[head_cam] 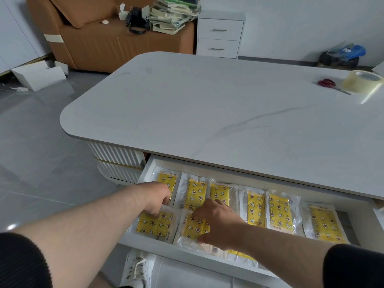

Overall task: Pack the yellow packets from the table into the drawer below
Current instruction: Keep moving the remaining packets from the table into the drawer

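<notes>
While yellow star-and-flower packets (280, 215) in clear wrappers fill the drawer (182, 254) at lower frame, the left hand (158, 201) curls its grip on the lower-left packet (155, 224), which lies crosswise. The right hand (218, 223) rests open-fingered on the neighbouring packet (192, 228), hiding its right part. Six behind run lengthwise toward the surface (207, 111).

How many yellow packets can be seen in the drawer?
9 yellow packets. Six fill the drawer's back row; two lie in front under the left hand and right hand; one peeks out below the right forearm. Others may be hidden.
</notes>
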### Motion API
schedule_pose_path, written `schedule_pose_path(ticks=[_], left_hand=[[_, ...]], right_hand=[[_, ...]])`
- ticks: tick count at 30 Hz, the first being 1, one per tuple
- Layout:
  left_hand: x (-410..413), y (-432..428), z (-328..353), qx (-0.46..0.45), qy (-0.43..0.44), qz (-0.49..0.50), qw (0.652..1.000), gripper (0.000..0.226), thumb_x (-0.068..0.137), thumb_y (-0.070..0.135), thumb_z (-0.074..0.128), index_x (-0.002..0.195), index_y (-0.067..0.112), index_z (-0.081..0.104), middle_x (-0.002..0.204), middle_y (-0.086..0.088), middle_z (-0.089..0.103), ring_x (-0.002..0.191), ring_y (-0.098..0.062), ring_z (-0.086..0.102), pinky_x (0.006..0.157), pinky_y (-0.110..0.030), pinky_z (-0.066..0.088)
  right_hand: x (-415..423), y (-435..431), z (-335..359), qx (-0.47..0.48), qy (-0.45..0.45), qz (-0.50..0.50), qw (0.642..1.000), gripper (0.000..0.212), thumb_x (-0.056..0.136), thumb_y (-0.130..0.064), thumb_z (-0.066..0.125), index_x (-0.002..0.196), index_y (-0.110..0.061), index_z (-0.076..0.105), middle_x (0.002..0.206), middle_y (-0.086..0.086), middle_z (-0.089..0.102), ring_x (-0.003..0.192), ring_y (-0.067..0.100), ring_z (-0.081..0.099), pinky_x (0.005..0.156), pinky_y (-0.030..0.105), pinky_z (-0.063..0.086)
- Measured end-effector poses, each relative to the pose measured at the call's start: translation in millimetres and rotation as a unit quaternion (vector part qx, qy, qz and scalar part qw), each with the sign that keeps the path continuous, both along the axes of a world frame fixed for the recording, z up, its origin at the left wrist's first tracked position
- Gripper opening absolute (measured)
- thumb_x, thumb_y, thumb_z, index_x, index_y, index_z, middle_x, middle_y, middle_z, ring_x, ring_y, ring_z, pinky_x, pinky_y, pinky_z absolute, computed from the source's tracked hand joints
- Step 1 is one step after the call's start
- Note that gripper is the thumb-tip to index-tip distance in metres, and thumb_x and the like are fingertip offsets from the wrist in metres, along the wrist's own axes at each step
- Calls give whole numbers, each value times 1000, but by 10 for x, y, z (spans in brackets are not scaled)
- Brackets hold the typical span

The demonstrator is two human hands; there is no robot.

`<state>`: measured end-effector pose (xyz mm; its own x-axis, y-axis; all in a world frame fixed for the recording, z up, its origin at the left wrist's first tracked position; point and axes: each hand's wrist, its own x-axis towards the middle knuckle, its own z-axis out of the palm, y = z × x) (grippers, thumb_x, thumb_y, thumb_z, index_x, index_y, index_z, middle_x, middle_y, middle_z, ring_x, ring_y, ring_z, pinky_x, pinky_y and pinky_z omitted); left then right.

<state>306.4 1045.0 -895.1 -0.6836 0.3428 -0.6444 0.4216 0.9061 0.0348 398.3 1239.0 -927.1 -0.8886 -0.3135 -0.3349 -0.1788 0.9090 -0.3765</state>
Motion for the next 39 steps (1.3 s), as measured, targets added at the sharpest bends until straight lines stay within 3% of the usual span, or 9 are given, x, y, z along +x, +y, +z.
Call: schedule_pose_path(ticks=[7,10,13,15,18,23,26,39], left_hand=[[-6,5,22,2,-3,-3,1000,28,79,13,72,102,20,59,96,1,56,86,-17,57,66,-25,47],[-18,1,23,11,-4,3,1000,30,79,12,72,105,20,60,100,1,59,90,-18,59,71,-26,51],[-43,-7,23,27,14,8,1000,26,78,8,70,95,24,58,99,3,59,88,-16,58,74,-28,53],[-58,5,33,40,18,7,999,23,77,7,68,85,24,55,92,4,57,81,-14,55,68,-26,51],[-47,40,36,38,-21,-10,999,19,76,16,75,76,24,58,89,3,63,79,-14,59,66,-25,51],[36,57,5,-10,-56,-47,997,23,72,24,80,80,21,58,77,6,56,70,-13,53,55,-23,42],[73,66,1,-20,-31,-53,998,26,74,23,79,94,18,64,85,2,59,75,-17,55,62,-27,46],[103,48,-36,-12,-16,-48,999,24,74,24,79,93,22,65,89,3,63,78,-16,58,63,-27,47]], right_hand=[[0,40,-21,-6,3,2,1000,65,79,-54,69,137,-39,44,134,-8,42,127,18,36,111,37,34],[-24,79,-7,-25,0,-8,1000,61,78,-55,70,133,-38,50,138,-8,43,133,17,35,116,39,30],[-34,108,10,-18,10,-11,1000,53,80,-54,69,127,-36,54,136,-8,47,129,16,39,111,36,35],[-29,110,14,-18,9,-13,1000,50,81,-53,69,126,-36,56,134,-9,49,126,15,41,108,35,38],[-18,94,12,-21,6,-5,1000,50,82,-48,69,129,-36,56,133,-9,51,124,16,44,106,33,40],[24,59,3,9,40,37,998,48,86,-45,65,133,-38,53,129,-7,49,121,16,41,107,34,34],[54,33,13,24,67,66,995,45,88,-45,62,132,-38,52,127,-6,48,119,17,39,107,35,34],[111,-24,9,61,124,142,980,45,88,-42,64,130,-29,53,122,3,50,114,26,46,105,42,38]])
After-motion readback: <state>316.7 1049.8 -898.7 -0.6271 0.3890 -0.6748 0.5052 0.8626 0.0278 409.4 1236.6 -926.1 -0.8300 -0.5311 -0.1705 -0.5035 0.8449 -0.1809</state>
